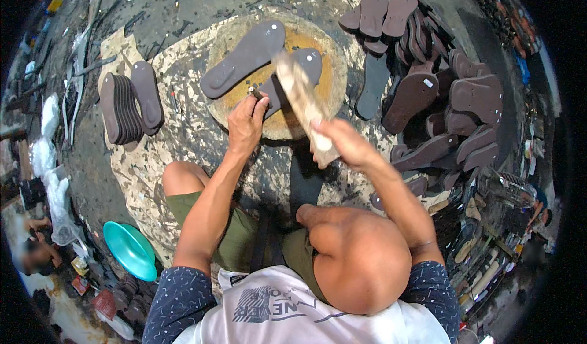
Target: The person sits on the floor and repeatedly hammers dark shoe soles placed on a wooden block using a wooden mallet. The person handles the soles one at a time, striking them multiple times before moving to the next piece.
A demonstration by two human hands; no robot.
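Observation:
My left hand (246, 122) pinches a small dark metal punch (254, 91) upright on a dark grey sandal sole (295, 78) that lies on a round wooden block (318, 102). A second grey sole (244, 58) lies beside it on the block's left. My right hand (342, 142) grips the lower end of a pale wooden stick (299, 96), which is raised and blurred over the block, slanting up toward the punch.
A stack of grey soles (125, 105) stands on edge at the left. A heap of brown soles (440, 93) fills the right side. A teal plastic bowl (129, 250) sits at lower left beside my knee. Scraps and strips litter the dark ground behind.

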